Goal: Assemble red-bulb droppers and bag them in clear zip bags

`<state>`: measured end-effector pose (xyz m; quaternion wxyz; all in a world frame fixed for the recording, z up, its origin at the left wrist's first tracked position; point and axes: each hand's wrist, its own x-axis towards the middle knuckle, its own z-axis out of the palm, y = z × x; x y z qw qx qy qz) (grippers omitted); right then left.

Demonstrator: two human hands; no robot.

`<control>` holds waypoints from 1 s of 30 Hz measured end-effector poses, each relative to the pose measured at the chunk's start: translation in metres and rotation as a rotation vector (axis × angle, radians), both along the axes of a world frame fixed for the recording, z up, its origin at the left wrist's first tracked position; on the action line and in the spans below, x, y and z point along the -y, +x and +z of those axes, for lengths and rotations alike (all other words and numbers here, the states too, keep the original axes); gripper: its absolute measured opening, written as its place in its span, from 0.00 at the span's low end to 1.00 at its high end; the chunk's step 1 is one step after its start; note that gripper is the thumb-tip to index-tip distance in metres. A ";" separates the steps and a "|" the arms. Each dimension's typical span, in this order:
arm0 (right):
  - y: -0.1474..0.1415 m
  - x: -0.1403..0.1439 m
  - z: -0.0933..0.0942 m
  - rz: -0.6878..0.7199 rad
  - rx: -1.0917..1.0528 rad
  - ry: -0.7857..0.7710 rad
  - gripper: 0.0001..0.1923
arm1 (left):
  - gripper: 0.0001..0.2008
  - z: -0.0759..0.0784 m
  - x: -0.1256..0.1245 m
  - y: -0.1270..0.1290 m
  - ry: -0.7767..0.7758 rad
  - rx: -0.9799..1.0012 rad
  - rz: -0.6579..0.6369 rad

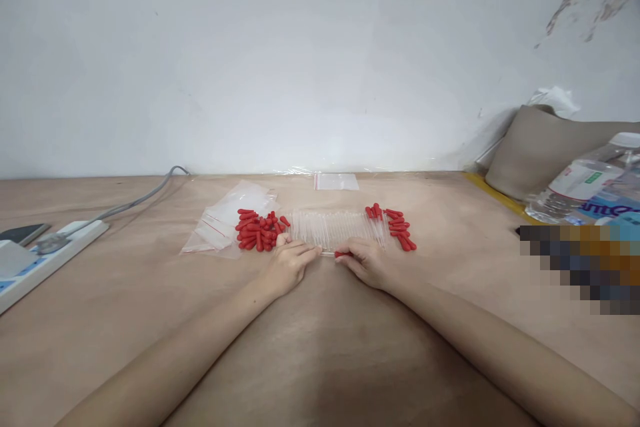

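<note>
- Fingertips of both hands meet at the near edge of a row of clear glass tubes (333, 228): the left hand (289, 265) pinches the end of one tube, and the right hand (367, 260) pinches a red rubber cap (341, 254) just beside it (whether cap and tube already touch is too small to tell).
- That tube lies toward the middle of the desk (320, 347), well back from its near edge.
- A squeeze too hard or an off-line push could snap the thin tube, or the cap could slip free.
- Loose tubes lie side by side against the knuckles; a nudge could send them rolling.
- Piles of red caps (260, 228) sit left and right of the row, clear bags (220, 227) beyond the left pile.
- A power strip (45, 257) lies near the left edge, a water bottle (583, 187) near the right.
</note>
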<state>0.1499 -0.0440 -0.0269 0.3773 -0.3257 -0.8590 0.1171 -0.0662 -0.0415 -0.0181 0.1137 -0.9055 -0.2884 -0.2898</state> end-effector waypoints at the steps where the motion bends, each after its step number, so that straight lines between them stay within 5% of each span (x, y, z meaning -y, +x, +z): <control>1: 0.000 0.000 0.000 0.006 0.004 0.001 0.06 | 0.13 0.000 0.000 0.000 0.002 -0.008 0.003; 22: -0.003 -0.001 -0.001 0.040 0.062 0.013 0.07 | 0.12 0.000 0.003 0.008 -0.026 -0.052 0.014; 30: -0.012 -0.008 0.009 0.009 -0.392 -0.352 0.13 | 0.11 0.001 0.005 0.009 -0.182 0.135 -0.041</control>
